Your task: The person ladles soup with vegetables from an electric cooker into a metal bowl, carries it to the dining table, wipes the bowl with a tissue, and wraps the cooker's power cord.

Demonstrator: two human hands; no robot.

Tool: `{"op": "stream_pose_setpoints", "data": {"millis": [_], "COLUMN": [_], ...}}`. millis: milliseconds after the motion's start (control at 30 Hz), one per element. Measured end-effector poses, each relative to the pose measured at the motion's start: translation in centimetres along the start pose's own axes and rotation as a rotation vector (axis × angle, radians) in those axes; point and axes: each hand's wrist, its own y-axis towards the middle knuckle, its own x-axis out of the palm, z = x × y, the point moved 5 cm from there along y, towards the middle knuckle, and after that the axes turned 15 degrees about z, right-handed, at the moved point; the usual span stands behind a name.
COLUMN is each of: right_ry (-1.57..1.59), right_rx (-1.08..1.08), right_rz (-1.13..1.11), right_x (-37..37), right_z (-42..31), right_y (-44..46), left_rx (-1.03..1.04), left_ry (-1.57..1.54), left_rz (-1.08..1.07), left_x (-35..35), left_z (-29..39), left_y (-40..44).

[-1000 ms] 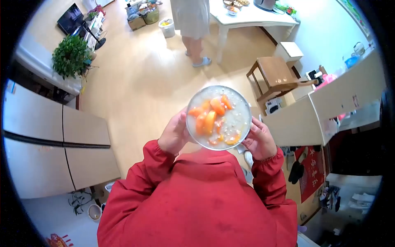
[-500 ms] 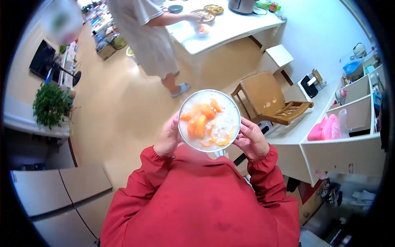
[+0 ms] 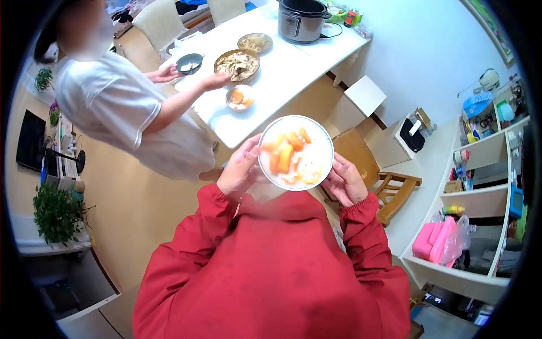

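- The round bowl (image 3: 296,188) was between the left hand (image 3: 240,169) and the right hand (image 3: 345,179), touching both; it had no long axis, and neither hand was nearer.
- Fingers of both hands were curved round its sides, holding it.
- The table (image 3: 228,133) stood ahead, beyond the bowl.
- On it: one small bowl (image 3: 236,108), two dishes (image 3: 258,68), one pot (image 3: 299,28).

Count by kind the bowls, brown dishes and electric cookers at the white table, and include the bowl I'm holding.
Bowls: 3 (your held bowl, smaller white bowl, dark bowl)
Brown dishes: 2 (larger dish, smaller dish)
Electric cooker: 1
Total: 6
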Motion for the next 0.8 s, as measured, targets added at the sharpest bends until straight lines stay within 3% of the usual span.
{"op": "stream_pose_setpoints", "data": {"millis": [67,100,400,800], "right_ry": [0.007,0.012,-0.027,-0.140], "right_rx": [0.002,0.001,0.074,0.284], "right_rz": [0.008,0.002,-0.080,-0.137], "right_x": [0.0,-0.2,-5.3,-11.8], "right_z": [-0.5,-1.1,-8.1,-13.6], "right_y": [4.4,6.4,26.6,47.2], "left_rx": [-0.030,-0.015,-0.016,-0.024], "left_ry": [-0.018,-0.014,-0.047,-0.167], "left_rz": [-0.030,0.114,0.243,0.363], "left_x": [-1.1,-0.2,0.0,-1.5], "left_z": [1.7,2.7,4.1,1.6], "left_y": [3.7,5.2,23.5,42.6]}}
